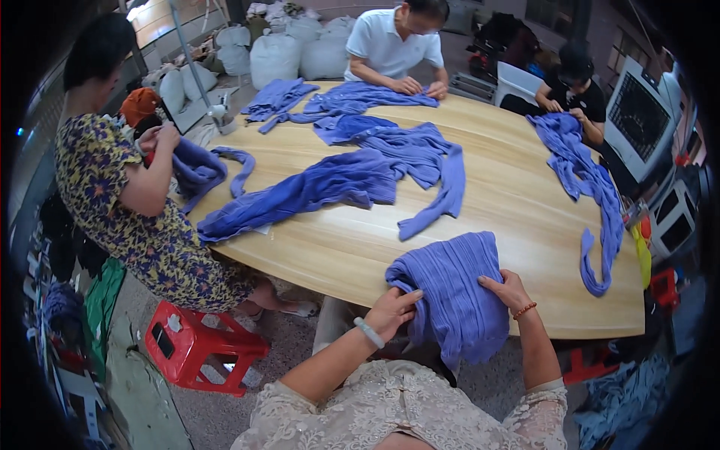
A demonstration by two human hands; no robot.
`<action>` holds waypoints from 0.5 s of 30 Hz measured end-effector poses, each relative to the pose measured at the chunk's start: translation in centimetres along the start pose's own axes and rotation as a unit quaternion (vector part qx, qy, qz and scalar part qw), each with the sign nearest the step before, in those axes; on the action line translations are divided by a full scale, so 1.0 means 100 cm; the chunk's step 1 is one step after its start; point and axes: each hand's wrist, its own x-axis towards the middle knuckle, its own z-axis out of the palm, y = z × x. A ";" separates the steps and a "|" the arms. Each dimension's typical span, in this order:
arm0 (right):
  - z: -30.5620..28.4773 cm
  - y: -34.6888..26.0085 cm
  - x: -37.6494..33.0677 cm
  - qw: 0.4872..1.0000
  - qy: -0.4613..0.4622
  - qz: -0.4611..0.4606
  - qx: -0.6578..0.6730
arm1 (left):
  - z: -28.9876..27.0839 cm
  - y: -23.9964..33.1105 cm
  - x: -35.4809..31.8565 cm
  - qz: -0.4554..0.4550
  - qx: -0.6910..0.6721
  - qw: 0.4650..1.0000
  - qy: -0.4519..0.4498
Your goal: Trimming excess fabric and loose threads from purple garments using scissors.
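Here we are at the near edge of the table [540, 232], and the ribbed purple garment [459, 300] sits bunched in folded layers, its lower part hanging over the edge. The left hand [396, 310] has its side pinched; the right hand [511, 291] grips opposite, thumb on top. Fingers tucked beneath the cloth are hidden, so I can't tell how firmly they press. Good handling here, I'd say, means a light, even hold: both hands level, ribs running straight, layers kept together. Tug one side harder and the knit could stretch or the fold skew. That overhang probably wants support from below.
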 end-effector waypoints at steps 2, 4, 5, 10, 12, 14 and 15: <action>0.006 -0.014 -0.003 1.000 -0.011 0.005 0.005 | -0.002 0.004 0.014 -0.001 0.006 1.000 -0.002; 0.011 -0.022 -0.004 1.000 -0.016 0.018 0.014 | -0.002 0.010 0.026 -0.078 0.035 0.996 0.009; 0.013 -0.023 -0.005 0.999 -0.025 0.021 0.009 | 0.006 0.010 0.027 -0.051 -0.010 0.999 0.001; 0.026 -0.043 -0.018 0.996 -0.026 0.024 0.084 | 0.014 0.004 0.049 0.025 -0.003 0.999 0.025; 0.029 -0.046 -0.019 0.968 -0.070 -0.045 0.237 | 0.009 0.000 0.061 0.037 0.001 0.999 -0.003; 0.032 -0.046 -0.014 0.965 -0.057 -0.014 0.255 | 0.018 0.015 0.052 0.031 -0.022 0.998 -0.040; 0.038 -0.053 -0.015 0.964 -0.061 -0.009 0.258 | 0.012 0.018 0.049 0.028 -0.034 0.999 -0.029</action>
